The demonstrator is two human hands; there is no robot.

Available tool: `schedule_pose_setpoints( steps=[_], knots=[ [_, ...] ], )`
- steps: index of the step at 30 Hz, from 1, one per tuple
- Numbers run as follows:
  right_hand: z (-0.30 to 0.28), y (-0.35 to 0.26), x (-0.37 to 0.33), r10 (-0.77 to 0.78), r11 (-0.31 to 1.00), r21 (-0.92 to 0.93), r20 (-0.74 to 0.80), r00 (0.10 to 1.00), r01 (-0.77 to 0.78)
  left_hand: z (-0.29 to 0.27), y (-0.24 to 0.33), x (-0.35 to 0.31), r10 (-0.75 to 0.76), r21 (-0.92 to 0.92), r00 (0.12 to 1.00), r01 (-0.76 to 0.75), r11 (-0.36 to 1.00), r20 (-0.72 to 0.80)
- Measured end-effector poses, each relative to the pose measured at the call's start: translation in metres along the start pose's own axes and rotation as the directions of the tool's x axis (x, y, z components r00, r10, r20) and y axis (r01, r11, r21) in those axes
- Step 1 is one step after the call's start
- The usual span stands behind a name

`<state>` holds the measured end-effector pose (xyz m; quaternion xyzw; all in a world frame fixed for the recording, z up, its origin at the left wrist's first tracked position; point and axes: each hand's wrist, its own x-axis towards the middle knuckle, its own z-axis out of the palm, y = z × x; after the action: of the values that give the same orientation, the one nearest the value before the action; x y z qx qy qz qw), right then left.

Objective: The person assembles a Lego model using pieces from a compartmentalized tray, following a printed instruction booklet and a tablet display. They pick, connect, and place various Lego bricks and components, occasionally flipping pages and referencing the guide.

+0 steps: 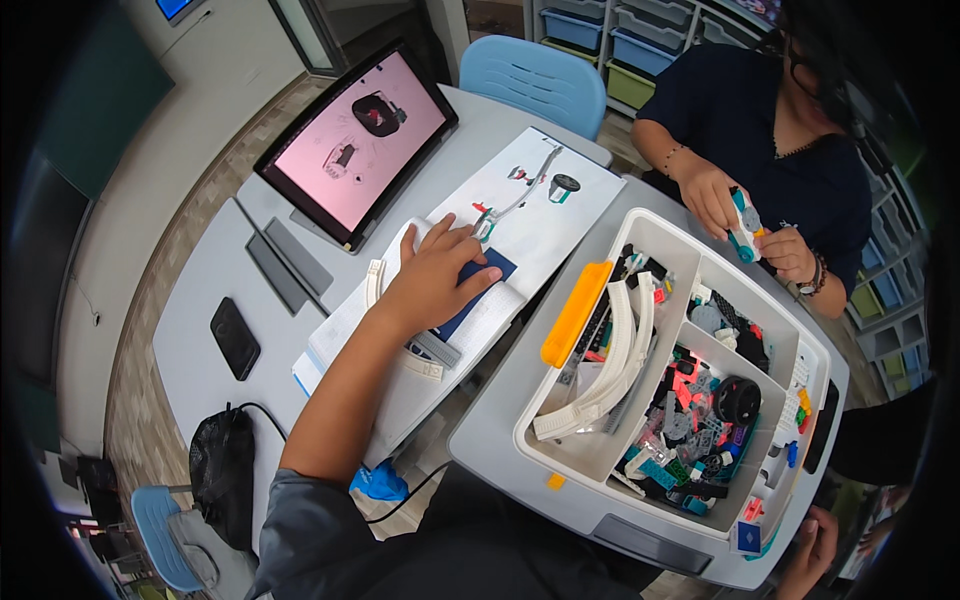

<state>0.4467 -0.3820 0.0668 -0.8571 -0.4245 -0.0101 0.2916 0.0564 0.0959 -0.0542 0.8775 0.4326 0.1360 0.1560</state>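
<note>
My left hand lies flat, fingers spread, on an open white instruction booklet, partly covering a dark blue flat piece. Small grey and white building pieces lie on the booklet just below the hand. My right hand shows only at the lower right edge, beside the near corner of a white sorting tray; whether it holds anything is unclear. The tray has a yellow handle, long white curved parts and several small coloured building pieces.
A tablet with a pink screen leans at the back left. A black phone and a black pouch lie on the grey table. A person in dark clothes sits opposite, holding a small white and teal model. A blue chair stands behind.
</note>
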Motion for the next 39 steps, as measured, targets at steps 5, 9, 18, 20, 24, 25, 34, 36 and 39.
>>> schedule_pose_setpoints(
  steps=[5, 9, 18, 20, 24, 25, 34, 36, 39],
  knots=[
    [-0.002, 0.054, -0.022, 0.062, 0.998, 0.024, 0.028, 0.998, -0.063, 0.007, 0.008, 0.014, 0.05, -0.008, 0.998, -0.05, 0.999, 0.022],
    [0.01, 0.004, -0.006, 0.124, 0.992, 0.002, -0.126, 0.984, -0.125, 0.009, 0.007, 0.019, 0.077, 0.001, 0.997, -0.077, 0.997, 0.002],
    [-0.017, 0.02, -0.012, 0.123, 0.99, 0.085, -0.119, 0.985, -0.113, -0.006, 0.002, 0.021, 0.069, 0.143, 0.995, -0.079, 0.987, 0.072],
    [-0.014, 0.035, -0.006, 0.107, 0.992, 0.079, -0.077, 0.991, -0.101, -0.005, 0.015, 0.011, 0.11, 0.15, 0.994, -0.11, 0.983, 0.004],
    [0.017, 0.054, 0.051, 0.024, 0.996, 0.085, 0.098, 0.995, -0.033, -0.007, 0.029, -0.025, 0.139, 0.228, 0.986, -0.115, 0.967, -0.093],
    [0.028, 0.056, 0.067, -0.029, 0.999, 0.031, 0.096, 0.995, 0.027, -0.008, 0.031, -0.035, 0.124, 0.219, 0.986, -0.098, 0.971, -0.111],
    [0.065, 0.063, 0.116, -0.223, 0.825, -0.492, 0.169, 0.96, 0.278, -0.011, 0.026, -0.091, 0.055, 0.233, 0.981, -0.01, 0.972, -0.188],
    [0.068, 0.064, 0.115, -0.234, 0.858, -0.453, 0.081, 0.969, 0.244, -0.014, 0.018, -0.094, 0.077, 0.248, 0.974, -0.023, 0.969, -0.213],
    [0.058, 0.064, 0.107, -0.176, 0.925, -0.336, 0.043, 0.983, 0.18, -0.02, 0.024, -0.093, 0.098, 0.214, 0.96, -0.041, 0.976, -0.262]
  ],
)
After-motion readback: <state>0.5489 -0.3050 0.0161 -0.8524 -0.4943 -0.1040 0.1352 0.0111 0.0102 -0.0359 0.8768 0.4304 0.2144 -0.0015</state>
